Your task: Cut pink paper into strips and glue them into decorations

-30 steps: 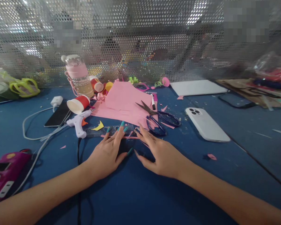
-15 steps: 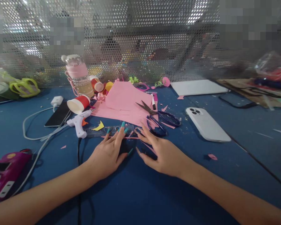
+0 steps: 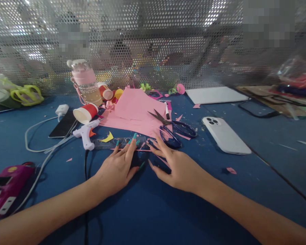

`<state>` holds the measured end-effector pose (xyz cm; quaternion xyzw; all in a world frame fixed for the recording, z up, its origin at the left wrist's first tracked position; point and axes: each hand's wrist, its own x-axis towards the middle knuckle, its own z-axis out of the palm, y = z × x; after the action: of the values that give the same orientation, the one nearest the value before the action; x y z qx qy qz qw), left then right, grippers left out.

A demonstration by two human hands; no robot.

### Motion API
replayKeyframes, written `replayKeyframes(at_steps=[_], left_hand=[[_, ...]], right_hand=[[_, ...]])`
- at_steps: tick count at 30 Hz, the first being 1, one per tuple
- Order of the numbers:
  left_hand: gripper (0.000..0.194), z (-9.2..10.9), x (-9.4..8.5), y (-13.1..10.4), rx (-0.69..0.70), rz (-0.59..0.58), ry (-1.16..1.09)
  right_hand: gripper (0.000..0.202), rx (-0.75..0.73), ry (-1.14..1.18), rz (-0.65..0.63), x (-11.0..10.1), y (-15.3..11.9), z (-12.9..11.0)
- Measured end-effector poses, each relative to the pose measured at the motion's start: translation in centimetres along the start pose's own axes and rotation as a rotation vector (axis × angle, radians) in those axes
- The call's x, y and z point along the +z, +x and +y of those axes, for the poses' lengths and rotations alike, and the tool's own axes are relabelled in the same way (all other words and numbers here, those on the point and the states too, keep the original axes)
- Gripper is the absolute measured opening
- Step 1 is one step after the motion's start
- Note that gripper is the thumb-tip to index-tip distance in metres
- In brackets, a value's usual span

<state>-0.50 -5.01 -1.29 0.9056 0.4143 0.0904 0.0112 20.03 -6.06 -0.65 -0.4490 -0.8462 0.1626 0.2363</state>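
My left hand (image 3: pixel 118 168) lies palm down on the blue table, fingers stretched and spread, its fingertips over a clear stencil ruler (image 3: pixel 104 144). Opposite it my right hand (image 3: pixel 178 170) rests the same way, fingers apart, close to the ruler's right end and some thin pink paper strips (image 3: pixel 163 160). Neither hand grips anything. Scissors (image 3: pixel 168 126) with dark blue handles lie partly spread just beyond my right hand, their blades over pink paper sheets (image 3: pixel 137 105). Left of the ruler is a white glue gun (image 3: pixel 86 133), and a yellow paper scrap (image 3: pixel 107 137) sits on the ruler.
A white phone (image 3: pixel 225 135) lies to the right, a black phone (image 3: pixel 63 125) to the left. Behind the glue gun are a tipped paper cup (image 3: pixel 85 113) and a bottle (image 3: pixel 86 83). A purple power strip (image 3: pixel 10 189) with cables occupies the left. A perforated metal screen (image 3: pixel 153 44) bounds the back.
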Motion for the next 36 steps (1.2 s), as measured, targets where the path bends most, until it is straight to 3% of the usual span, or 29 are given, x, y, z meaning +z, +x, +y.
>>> replayKeyframes(at_steps=[15,30,36], left_hand=[[0.061,0.14,0.01,-0.06,0.040,0.009,0.069],[0.056,0.79,-0.01,-0.36,0.116,0.111,0.197],[0.059,0.57,0.07,-0.39,0.127,0.107,0.167]], right_hand=[[0.085,-0.079,-0.181,0.000,0.56,-0.14,0.02],[0.083,-0.146,-0.292,0.052,0.81,-0.34,-0.13],[0.078,-0.219,-0.262,0.228,0.12,-0.37,-0.15]])
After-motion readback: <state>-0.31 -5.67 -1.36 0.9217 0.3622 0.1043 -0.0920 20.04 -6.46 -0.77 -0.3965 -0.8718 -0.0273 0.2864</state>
